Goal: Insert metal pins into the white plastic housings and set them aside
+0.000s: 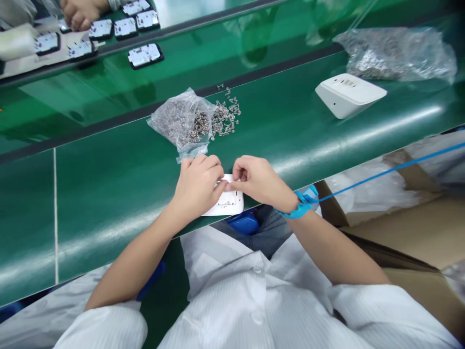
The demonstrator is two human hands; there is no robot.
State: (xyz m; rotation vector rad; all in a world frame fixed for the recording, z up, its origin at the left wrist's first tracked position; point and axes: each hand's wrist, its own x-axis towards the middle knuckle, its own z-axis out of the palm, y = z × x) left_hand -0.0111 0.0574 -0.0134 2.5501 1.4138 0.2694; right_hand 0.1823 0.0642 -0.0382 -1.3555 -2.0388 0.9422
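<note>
A white plastic housing (232, 202) lies on the green work surface near its front edge, partly covered by my hands. My left hand (201, 182) is curled over the left part of the housing, thumb and fingers closed against it. From the right, my right hand (258, 179) comes in over the housing's top edge with thumb and forefinger pinched together. Whatever sits between those fingertips is too small or hidden to make out. Just beyond the hands, an open clear plastic bag (178, 118) spills small shiny metal parts (225, 116) onto the surface.
A white wedge-shaped housing (350, 94) stands to the right, before another clear bag of metal parts (395, 55). Black-framed units (145, 55) and another person's hand (83, 12) are at the upper left. A blue cord (392, 169) runs from my right wristband. Cardboard boxes (407, 228) sit lower right.
</note>
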